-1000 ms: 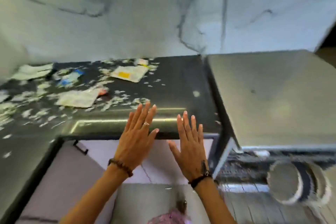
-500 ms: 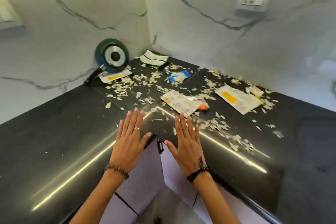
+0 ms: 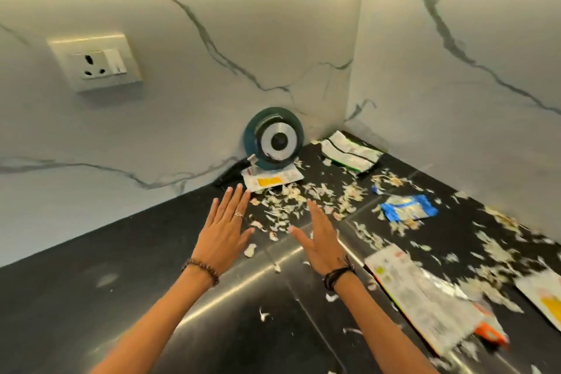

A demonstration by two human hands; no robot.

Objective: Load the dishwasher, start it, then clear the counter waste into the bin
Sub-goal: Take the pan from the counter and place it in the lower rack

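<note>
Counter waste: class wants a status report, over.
Left hand and right hand open, flat, holding nothing. Peel scraps and wrappers lie scattered on black counter. Pan leaning in corner behind the mess.

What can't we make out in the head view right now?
- Print on the white rectangular packet with orange end: motion blur.
- White packet with yellow patch: cut by right edge.
- Black handle of the round teal pan: partly hidden by the left hand.
- Dishwasher, bin: out of frame.
</note>
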